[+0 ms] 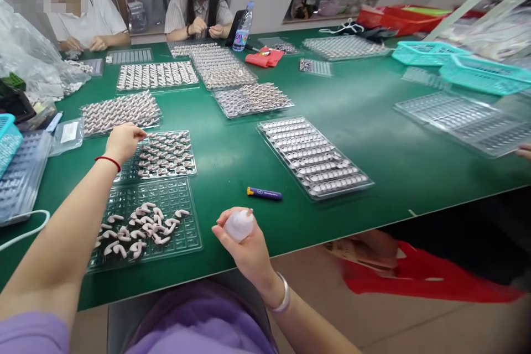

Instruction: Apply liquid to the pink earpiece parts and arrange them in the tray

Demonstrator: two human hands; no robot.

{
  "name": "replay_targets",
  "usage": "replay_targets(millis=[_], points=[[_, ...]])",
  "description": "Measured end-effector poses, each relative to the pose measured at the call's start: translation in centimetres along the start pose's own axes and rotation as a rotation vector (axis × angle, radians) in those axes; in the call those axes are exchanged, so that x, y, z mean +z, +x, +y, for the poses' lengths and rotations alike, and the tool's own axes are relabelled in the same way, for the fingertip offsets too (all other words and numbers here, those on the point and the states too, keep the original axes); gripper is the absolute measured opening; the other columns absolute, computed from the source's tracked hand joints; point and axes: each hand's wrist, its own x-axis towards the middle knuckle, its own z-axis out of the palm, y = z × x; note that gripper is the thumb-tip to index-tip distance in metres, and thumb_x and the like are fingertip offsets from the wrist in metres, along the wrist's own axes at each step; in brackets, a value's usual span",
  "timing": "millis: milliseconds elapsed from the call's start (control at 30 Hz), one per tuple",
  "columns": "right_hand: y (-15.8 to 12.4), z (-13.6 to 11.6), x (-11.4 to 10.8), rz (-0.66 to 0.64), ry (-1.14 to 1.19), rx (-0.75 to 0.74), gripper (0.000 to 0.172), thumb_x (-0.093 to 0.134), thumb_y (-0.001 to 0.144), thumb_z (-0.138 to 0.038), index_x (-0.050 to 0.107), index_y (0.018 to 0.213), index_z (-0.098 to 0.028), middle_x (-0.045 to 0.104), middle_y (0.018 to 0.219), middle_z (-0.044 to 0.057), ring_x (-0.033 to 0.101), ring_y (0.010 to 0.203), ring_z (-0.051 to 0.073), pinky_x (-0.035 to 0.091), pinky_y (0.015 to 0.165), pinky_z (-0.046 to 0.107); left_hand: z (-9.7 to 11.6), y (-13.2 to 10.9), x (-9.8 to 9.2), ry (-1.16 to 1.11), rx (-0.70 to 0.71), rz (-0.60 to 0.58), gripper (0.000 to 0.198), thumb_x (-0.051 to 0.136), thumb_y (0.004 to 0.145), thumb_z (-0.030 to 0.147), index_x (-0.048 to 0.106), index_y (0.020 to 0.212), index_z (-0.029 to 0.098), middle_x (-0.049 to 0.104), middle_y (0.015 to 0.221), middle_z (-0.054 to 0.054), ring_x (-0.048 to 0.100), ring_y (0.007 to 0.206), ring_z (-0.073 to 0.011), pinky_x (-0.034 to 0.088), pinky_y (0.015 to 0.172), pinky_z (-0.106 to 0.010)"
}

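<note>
My right hand is wrapped round a small white squeeze bottle with a narrow brownish tip, held above the table's front edge. My left hand reaches over a clear plastic tray at its upper left. Its fingertips are pinched together; whatever they hold is hidden. Rows of pale earbud shells fill the right part of that tray. Nearer to me, a second clear tray bears a loose heap of earbud shells. A purple marker-like tube with a yellow end lies right of the trays.
More filled trays stand further back, and a long tray of white parts lies to the right. A water bottle stands near two seated people across the green table. Turquoise baskets sit at the right; stacked trays at the left.
</note>
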Motion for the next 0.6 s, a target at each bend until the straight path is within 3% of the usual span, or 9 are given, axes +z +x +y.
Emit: replay_targets(millis=[367,500,600], points=[[0.2,-0.1,-0.1,-0.003,0.021,0.028,0.021,0.07,0.08,-0.034,0.053,0.084,-0.022,0.059,0.076,-0.001,0.053,0.059,0.013,0.049,0.052,0.025,-1.2,1.1,0.3,0.072,0.002,-0.144,0.022,0.058,0.074,0.021,0.078,0.083,0.024,0.076,0.09,-0.002,0.065,0.086,-0.0222,0.043,0.074,-0.027],[0.3,-0.1,-0.2,-0.002,0.035,0.042,0.021,0.071,0.078,-0.032,0.054,0.083,-0.022,0.06,0.076,-0.001,0.054,0.059,0.013,0.049,0.052,0.025,-1.0,1.0,-0.6,0.071,-0.013,-0.141,0.021,0.058,0.078,0.022,0.078,0.085,0.022,0.075,0.087,-0.003,0.065,0.086,-0.0227,0.044,0.078,-0.029],[0.3,-0.1,-0.3,-0.001,0.016,0.055,0.021,0.071,0.078,-0.032,0.054,0.082,-0.022,0.06,0.075,-0.001,0.055,0.06,0.013,0.05,0.054,0.025,0.3,-0.2,-1.7,0.067,-0.013,-0.088,0.023,0.057,0.081,0.025,0.077,0.09,0.019,0.074,0.095,-0.005,0.064,0.09,-0.0226,0.045,0.083,-0.031]])
